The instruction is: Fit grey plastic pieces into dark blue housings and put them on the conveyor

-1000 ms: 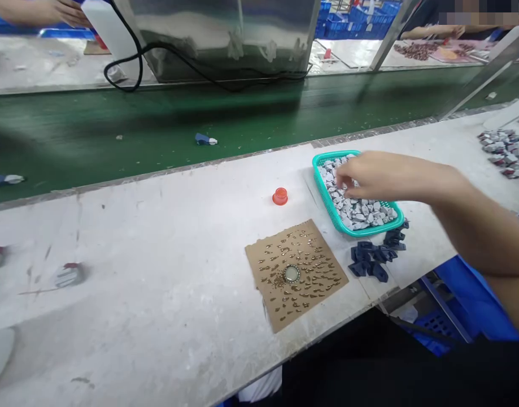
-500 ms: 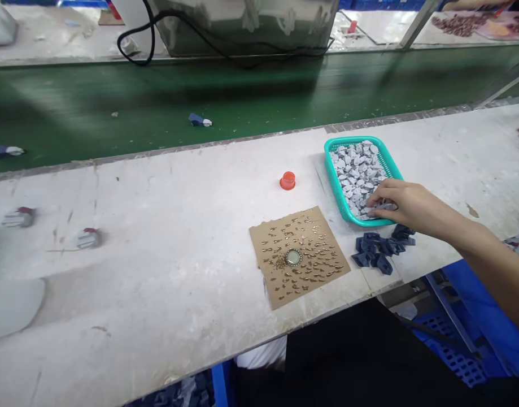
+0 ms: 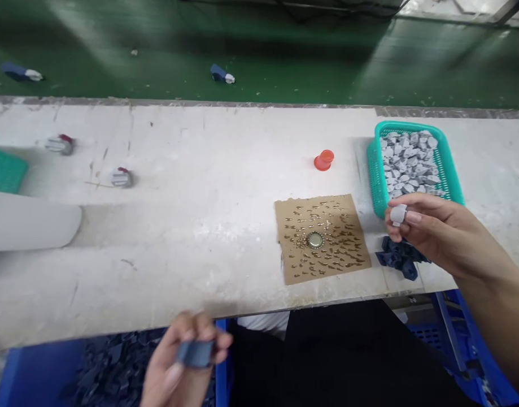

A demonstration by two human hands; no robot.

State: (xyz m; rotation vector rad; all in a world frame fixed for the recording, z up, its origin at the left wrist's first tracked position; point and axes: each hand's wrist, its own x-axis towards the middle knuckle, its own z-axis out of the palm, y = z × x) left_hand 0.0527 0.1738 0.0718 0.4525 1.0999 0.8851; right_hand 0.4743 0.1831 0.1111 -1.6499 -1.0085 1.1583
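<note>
While the right hand pinches a grey part between closed fingertips just beside the basket, the left hand, blurred, clamps a dark piece below the table edge. Dark clips lie under the right hand; cardboard sits nearby.

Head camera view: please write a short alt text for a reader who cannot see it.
The right hand pinches a small grey part just below a teal basket full of such parts, while the left hand holds a dark blue piece below the white workbench. A glue-spotted cardboard square lies between them.
</note>
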